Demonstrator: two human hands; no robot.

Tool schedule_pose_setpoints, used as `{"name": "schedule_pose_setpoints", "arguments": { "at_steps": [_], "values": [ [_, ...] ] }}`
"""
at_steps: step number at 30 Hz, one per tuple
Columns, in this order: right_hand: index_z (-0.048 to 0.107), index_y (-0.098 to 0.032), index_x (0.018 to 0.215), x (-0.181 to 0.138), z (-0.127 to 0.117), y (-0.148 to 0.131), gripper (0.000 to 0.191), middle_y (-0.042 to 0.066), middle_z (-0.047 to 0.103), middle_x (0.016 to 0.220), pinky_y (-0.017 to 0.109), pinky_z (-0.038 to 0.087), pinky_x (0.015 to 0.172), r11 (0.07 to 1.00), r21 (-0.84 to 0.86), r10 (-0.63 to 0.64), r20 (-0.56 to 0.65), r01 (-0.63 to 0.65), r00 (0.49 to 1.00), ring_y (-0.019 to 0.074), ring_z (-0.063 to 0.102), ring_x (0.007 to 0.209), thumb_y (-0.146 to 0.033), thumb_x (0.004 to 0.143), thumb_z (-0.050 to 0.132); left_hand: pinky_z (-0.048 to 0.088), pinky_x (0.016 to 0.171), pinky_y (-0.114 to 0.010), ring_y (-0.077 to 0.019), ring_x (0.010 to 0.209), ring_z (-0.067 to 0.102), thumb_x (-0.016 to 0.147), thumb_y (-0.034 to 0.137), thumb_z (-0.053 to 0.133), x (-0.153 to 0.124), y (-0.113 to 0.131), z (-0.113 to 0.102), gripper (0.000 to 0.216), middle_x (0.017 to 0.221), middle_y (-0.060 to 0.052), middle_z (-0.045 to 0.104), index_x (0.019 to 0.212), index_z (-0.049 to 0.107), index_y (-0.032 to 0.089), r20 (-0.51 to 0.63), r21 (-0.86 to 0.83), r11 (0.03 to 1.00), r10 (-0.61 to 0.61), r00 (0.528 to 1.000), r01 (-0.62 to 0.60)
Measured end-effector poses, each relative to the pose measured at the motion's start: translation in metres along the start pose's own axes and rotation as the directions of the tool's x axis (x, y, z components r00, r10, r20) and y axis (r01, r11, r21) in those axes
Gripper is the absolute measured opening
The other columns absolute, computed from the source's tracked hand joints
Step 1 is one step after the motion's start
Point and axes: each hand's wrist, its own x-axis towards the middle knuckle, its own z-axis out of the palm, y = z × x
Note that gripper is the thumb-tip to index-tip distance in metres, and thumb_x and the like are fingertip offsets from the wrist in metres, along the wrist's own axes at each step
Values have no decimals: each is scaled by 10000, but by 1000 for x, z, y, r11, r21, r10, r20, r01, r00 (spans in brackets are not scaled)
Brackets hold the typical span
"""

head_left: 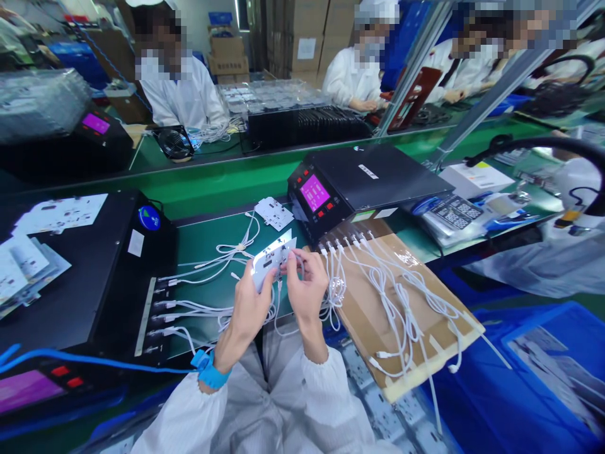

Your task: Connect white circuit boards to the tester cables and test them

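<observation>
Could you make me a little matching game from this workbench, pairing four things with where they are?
Things:
1. white panel
2. blue wrist strap
3. pink screen
4. cardboard sheet

Places:
A. under the bundle of white cables on the right
B. on the black box behind the hands
C. held between both hands
D. around the left wrist

Pairs: 1-C, 2-D, 3-B, 4-A

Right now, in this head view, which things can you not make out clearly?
- White panel: its lower part is hidden by the left hand and right hand.
- Pink screen on the black unit: text too small.
- Purple screen: cut by the left edge.
- White cables: plug ends too small.
</observation>
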Motion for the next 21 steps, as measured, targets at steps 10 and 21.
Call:
{"name": "schedule_pose_setpoints", "arguments": {
  "at_steps": [10,21],
  "values": [
    [717,-215,1034,0,4,8,184,42,663,904,328,562,723,992,-37,-123,-51,121,991,159,651,766,-348,1024,589,581,963,-421,-313,1087,746,939,414,691,-5,-8,2,388,1162,-122,778,1273,641,221,3,52,999,9,1000,-9],
    [729,-208,1027,8,9,20,240,47,691,934,316,559,740,998,62,-15,36,13,999,166,665,824,-418,1003,616,592,938,-360,-255,1080,753,993,338,593,8,-11,0,338,1178,-124,772,1298,612,193,87,132,981,132,987,-143]
  ]
}}
